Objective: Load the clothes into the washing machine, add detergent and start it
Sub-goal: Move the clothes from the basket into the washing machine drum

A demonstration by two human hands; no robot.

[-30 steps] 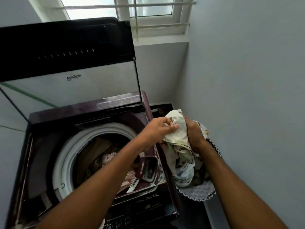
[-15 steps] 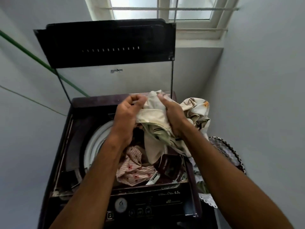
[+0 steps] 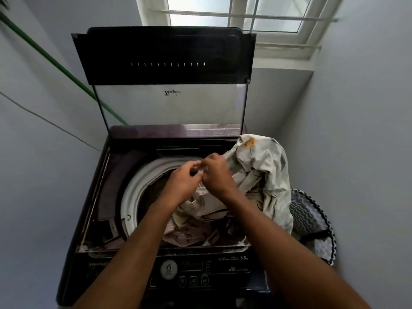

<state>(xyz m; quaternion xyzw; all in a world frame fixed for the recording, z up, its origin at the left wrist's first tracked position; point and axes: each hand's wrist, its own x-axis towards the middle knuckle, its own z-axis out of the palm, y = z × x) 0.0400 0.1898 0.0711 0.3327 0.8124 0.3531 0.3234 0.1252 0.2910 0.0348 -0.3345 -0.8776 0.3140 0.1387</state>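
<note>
Cream cloth over the open washer

Dark maroon washing machine [image 3: 93,219] stands with its lid [image 3: 165,56] raised at 12 o'clock. A laundry basket [image 3: 312,219] sits at its 3 o'clock. The cream patterned cloth [image 3: 263,175] drapes over the drum's right rim. Left hand [image 3: 180,186] and right hand [image 3: 219,177] both pinch its bunched edge.

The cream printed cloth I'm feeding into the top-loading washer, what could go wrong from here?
Much of the cream printed cloth drapes over the dark washer's right edge above the patterned laundry basket; its weight might drag it back out. Both hands, left hand and right hand, grip one bunched spot, so loose folds could snag on the white drum rim.
</note>
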